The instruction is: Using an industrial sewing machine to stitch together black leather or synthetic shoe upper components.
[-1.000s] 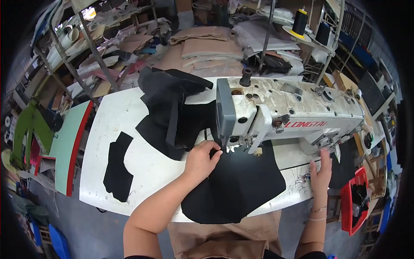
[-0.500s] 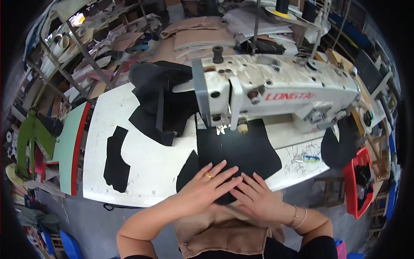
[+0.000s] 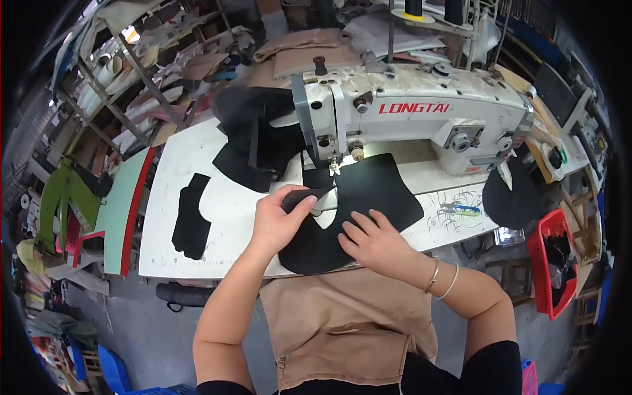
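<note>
My left hand (image 3: 275, 220) pinches a lifted, folded edge of a black fabric piece (image 3: 315, 253) between thumb and fingers, just in front of the needle area. White table shows through the gap beside that fold. On the same cloth, my right hand (image 3: 376, 245) rests with its fingers apart, pressing from above. The black fabric reaches back under the presser foot (image 3: 335, 166) of a white sewing machine (image 3: 408, 108). How the fabric layers join at the foot is hard to make out.
A small black cut piece (image 3: 191, 217) lies on the white table (image 3: 161, 253) at left, and a heap of black fabric (image 3: 257, 125) lies behind. Blue-green thread snips (image 3: 461, 209) rest among thread scraps at right. A red basket (image 3: 546, 263) stands beyond the table's right end.
My left hand has gone from lying flat on the fabric to pinching and raising an edge of it. My hands have drawn apart; the right remains on the cloth. The view has shifted.
</note>
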Available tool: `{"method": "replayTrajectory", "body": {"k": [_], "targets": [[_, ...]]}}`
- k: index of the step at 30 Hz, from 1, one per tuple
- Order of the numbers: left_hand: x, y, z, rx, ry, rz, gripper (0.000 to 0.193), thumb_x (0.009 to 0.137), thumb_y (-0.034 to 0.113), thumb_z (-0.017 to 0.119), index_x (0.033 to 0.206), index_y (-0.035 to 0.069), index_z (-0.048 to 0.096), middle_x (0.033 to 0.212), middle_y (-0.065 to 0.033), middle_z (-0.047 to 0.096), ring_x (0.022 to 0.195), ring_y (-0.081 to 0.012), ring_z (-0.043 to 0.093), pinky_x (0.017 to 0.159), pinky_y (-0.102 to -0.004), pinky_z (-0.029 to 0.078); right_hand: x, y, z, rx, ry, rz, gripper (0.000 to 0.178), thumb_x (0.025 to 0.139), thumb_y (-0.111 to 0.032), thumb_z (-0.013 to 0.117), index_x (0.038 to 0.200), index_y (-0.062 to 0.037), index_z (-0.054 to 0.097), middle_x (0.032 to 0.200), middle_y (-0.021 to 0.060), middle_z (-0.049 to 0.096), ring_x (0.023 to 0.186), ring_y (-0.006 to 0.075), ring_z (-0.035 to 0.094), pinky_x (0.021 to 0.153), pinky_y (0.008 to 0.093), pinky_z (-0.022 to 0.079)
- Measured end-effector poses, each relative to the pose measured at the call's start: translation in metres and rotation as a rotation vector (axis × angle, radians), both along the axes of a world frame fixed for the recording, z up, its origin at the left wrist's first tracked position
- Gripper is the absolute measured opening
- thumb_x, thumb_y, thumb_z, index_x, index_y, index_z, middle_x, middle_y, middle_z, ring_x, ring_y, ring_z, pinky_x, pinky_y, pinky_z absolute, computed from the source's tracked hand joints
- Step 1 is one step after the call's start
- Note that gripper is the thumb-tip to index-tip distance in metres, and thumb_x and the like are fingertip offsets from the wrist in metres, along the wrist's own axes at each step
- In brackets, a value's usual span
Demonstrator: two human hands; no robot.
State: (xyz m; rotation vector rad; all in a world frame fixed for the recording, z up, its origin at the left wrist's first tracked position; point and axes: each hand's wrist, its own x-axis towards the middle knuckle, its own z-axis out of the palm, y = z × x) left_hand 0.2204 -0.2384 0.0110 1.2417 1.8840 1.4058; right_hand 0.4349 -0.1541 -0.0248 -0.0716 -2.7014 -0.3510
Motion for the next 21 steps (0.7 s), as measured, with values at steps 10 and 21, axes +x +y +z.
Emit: {"method": "replayTrajectory", "body": {"k": [10,21], "targets": [[0.012,0.008,-0.006,0.089,0.128,-0.145,0.021,0.093,0.016,0.056,0.111,0.006,0.061,0.083,-0.0146,0.066,0.074,-0.0217,0.063,0.071,-0.0309,0.049,0.018,-0.001,0.003,-0.408,-0.064,-0.096,0.041,0.072,-0.012,0.066,0.110,-0.0047,0.057,0.121,0.0124,0.058,0.116,0.0306,0.055,0.098,0.0491,0.042],[0.021,-0.009,-0.038,0.016,0.585,-0.532,0.027,0.082,0.004,0.064,0.109,0.007,0.061,0.119,-0.0075,0.063,0.118,-0.0270,0.056,0.107,-0.0436,0.038,0.012,-0.005,-0.011,-0.292,-0.053,-0.005,0.040,0.074,-0.011,0.060,0.114,-0.0097,0.063,0.106,0.0074,0.060,0.105,0.0245,0.056,0.097,0.0442,0.042]]}}
